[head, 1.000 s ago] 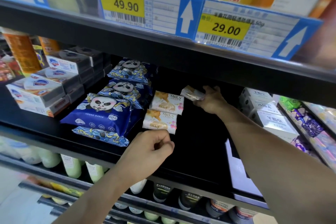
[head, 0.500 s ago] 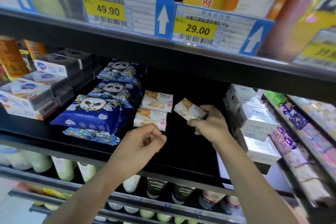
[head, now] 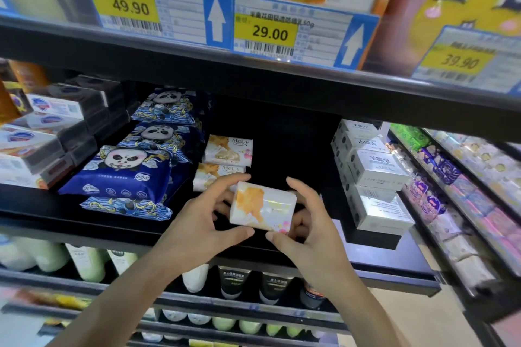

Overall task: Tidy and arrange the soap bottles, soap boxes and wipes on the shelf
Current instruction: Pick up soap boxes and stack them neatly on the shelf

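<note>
white and orange soap packet (head: 262, 207) sits at the centre of the frame, gripped between both hands above the front edge of the black shelf (head: 118, 222). the left hand (head: 197, 222) curls its fingers over the top left corner with the thumb under the bottom edge; the right hand (head: 307, 222) pinches the right side the same way. two matching soap packets (head: 225, 160) lie just behind. blue panda wipes (head: 127, 175) are stacked at centre left, white soap boxes (head: 372, 175) at centre right. yellow price tags (head: 197, 20) line the shelf edge across the top.
</note>
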`<control>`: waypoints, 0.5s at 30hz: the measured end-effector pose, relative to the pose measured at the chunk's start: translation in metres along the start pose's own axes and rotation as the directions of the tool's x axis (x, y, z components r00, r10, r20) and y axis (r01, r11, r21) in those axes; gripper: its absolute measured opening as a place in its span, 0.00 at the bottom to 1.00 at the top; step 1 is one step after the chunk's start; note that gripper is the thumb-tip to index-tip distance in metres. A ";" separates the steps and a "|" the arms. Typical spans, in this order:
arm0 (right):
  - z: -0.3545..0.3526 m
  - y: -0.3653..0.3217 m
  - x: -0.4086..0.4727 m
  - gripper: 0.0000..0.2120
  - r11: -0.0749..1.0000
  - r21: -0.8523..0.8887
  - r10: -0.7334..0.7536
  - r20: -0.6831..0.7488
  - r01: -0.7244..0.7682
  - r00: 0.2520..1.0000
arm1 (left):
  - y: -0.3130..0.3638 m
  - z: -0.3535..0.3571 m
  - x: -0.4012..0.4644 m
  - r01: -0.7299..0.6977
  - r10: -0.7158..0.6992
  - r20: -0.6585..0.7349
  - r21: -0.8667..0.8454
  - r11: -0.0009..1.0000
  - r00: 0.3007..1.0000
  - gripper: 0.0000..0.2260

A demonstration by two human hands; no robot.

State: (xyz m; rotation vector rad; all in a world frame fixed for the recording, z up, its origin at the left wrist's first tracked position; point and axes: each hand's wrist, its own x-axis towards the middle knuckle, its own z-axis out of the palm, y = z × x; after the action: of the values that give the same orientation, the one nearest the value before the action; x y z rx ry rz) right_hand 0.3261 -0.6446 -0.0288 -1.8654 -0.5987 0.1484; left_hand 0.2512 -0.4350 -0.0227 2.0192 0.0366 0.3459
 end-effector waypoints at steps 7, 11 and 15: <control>-0.002 0.004 0.000 0.36 1.000 0.009 -0.014 0.021 0.014 1.000 | -0.005 0.001 0.001 -0.009 0.009 -0.001 -0.002 1.000 1.000 0.35; 0.001 0.005 0.002 0.37 0.999 0.026 -0.035 0.017 0.035 0.999 | -0.006 0.002 0.001 0.004 -0.004 0.004 0.025 1.000 1.000 0.34; -0.001 0.006 0.001 0.37 0.998 0.040 -0.040 0.015 0.040 0.999 | -0.008 0.002 0.001 0.015 -0.016 0.011 0.048 0.999 1.000 0.33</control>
State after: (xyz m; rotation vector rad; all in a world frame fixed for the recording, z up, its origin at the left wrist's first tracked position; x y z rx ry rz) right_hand 0.3295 -0.6462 -0.0336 -1.8143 -0.6388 0.1474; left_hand 0.2535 -0.4332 -0.0303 2.0670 0.0535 0.3260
